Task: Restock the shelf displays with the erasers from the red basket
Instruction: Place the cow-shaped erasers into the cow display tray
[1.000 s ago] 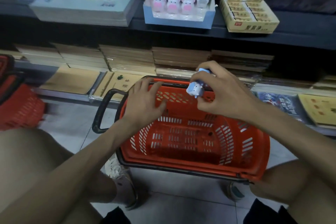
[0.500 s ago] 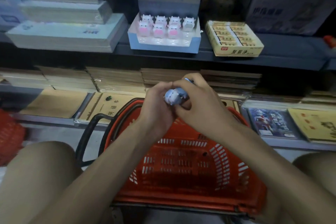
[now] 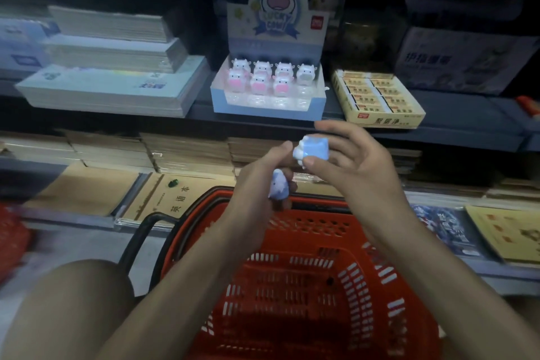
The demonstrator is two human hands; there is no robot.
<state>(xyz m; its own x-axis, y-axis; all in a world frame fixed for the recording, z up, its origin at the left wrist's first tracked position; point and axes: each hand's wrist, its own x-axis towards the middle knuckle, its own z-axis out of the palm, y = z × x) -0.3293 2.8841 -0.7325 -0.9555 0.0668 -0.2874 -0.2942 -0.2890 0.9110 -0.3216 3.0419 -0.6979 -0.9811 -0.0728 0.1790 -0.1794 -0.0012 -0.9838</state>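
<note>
1. Red plastic basket [image 3: 306,242] sits nearest, on the floor between the person's bare knees, with its slotted walls in view and its black handle [image 3: 137,242] lying out to the left.
2. Both forearms reach forward over the basket, and the two hands meet above its far rim.
3. The left hand [image 3: 257,181] is turned on its side, with its fingers curled round a small blue cow eraser [image 3: 279,185] and its thumb pointing up towards the other hand.
4. The right hand [image 3: 359,166] is slightly higher, palm to the left. It pinches a second blue cow eraser [image 3: 314,150] between thumb and fingers, with the forefinger arched over the top.
5. The two erasers are close together but apart, both in the air just past the basket's rim.
6. Behind the hands, the lower shelf holds flat brown exercise books [image 3: 163,196] and low stacks of the same.
7. Above them runs the dark front edge of the upper shelf [image 3: 263,123], just beyond the right hand's fingertips.
8. On that shelf stands the blue cow display box [image 3: 268,107]. Seven cow erasers [image 3: 264,79] fill its back rows, and clear moulded pockets [image 3: 268,99] show along its front.
9. A yellow box of block erasers [image 3: 380,99] sits just right of the display, and paper stacks [image 3: 117,88] lie to its left.
</note>
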